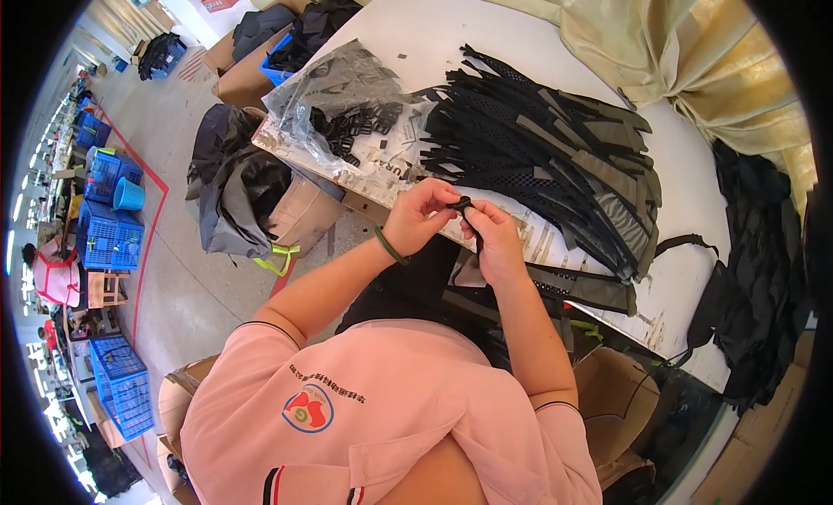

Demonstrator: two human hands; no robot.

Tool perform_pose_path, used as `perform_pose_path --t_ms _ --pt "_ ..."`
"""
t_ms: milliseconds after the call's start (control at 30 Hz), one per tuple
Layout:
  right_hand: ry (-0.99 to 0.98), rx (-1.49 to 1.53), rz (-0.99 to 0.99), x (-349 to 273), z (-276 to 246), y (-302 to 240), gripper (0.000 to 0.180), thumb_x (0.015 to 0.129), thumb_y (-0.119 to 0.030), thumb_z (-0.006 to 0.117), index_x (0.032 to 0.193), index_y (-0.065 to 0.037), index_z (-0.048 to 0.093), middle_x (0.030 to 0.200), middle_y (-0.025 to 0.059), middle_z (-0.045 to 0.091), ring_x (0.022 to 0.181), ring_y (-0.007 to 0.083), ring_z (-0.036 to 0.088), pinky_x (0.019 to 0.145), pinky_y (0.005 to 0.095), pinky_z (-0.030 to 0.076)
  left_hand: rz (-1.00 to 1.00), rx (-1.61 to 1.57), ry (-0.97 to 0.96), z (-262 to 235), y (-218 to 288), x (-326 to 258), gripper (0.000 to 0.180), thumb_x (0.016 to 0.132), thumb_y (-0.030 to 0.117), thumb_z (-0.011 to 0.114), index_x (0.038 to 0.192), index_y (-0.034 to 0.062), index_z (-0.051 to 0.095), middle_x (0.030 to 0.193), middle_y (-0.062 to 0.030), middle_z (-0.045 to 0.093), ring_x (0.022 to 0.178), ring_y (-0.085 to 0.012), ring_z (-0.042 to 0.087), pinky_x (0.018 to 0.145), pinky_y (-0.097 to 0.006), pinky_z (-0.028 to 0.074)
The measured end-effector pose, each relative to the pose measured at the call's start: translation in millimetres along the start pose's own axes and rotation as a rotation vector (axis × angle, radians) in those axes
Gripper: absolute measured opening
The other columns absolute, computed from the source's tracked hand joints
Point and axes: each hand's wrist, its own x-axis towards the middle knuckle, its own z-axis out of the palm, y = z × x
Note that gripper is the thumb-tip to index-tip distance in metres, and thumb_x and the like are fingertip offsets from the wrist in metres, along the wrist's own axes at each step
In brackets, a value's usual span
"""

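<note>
My left hand (418, 217) pinches a small black buckle (463, 203) in front of my body, by the table's near edge. The fingers of my right hand (498, 243) are closed on a black strap (478, 239) that meets the buckle. How the strap runs through the buckle is hidden by my fingertips. Beyond my left hand, several loose black buckles (364, 119) spill from a clear plastic bag (317, 84). Past my right hand lies a large heap of black and grey mesh straps (538, 149). Another strap piece (586, 290) rests near my right forearm.
The white table (434, 19) has a worn, chipped edge. Cardboard boxes with dark material (239, 188) stand left of it. Black straps hang over its right end (759, 271), beside a gold curtain (694, 62). Blue crates (117, 375) line the floor at far left, near a seated person (56, 271).
</note>
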Motion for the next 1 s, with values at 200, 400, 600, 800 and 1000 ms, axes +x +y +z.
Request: perform_pose_path --t_ms 200,400,600,800,1000 --pt "0.049 -0.023 -0.057 -2.0 5.7 2.7 0.012 0.087 -0.012 0.057 0.091 -0.002 0.062 0.077 -0.0011 0.057 0.067 0.0060 0.046 0.064 0.0196 0.038 0.158 0.304 0.008 1.4 7.3 0.1 0.021 0.078 -0.013 0.059 0.095 -0.0011 0.058 0.104 -0.0106 0.055 0.093 -0.0169 0.060 0.079 -0.026 0.051" --pt "-0.062 0.027 -0.058 -3.1 3.7 -1.0 0.014 0.088 -0.012 0.059 0.094 -0.001 0.063 0.083 0.0010 0.061 0.071 0.0069 0.049 0.068 0.0205 0.041 0.108 0.103 0.049 3.6 7.0 -2.2 0.024 0.079 -0.013 0.059 0.099 -0.0003 0.057 0.105 -0.0093 0.055 0.096 -0.0163 0.059 0.082 -0.027 0.051" --pt "-0.009 -0.145 -0.121 -4.1 5.8 -2.7 0.013 0.088 -0.011 0.060 0.095 -0.001 0.063 0.084 0.0007 0.062 0.069 0.0051 0.049 0.066 0.0206 0.041 0.052 0.024 0.033 2.8 2.1 -4.3 0.024 0.079 -0.014 0.058 0.099 -0.0007 0.058 0.105 -0.0091 0.055 0.096 -0.0163 0.059 0.082 -0.027 0.051" --pt "0.043 -0.079 -0.123 -3.2 4.8 1.1 0.013 0.088 -0.010 0.060 0.096 -0.001 0.062 0.082 0.0008 0.062 0.068 0.0049 0.049 0.063 0.0201 0.041 0.085 0.226 0.006 7.2 23.3 -1.0 0.021 0.079 -0.013 0.059 0.096 -0.0012 0.061 0.104 -0.0087 0.056 0.094 -0.0162 0.060 0.079 -0.026 0.052" --pt "-0.145 0.083 0.040 -1.4 -8.4 -8.4 0.013 0.085 -0.007 0.062 0.096 0.001 0.062 0.081 0.0048 0.063 0.066 0.0098 0.054 0.064 0.0216 0.043 0.073 0.131 0.002 0.5 16.4 -1.3 0.018 0.079 -0.013 0.059 0.092 -0.0011 0.061 0.104 -0.0088 0.056 0.093 -0.0155 0.060 0.078 -0.025 0.052"
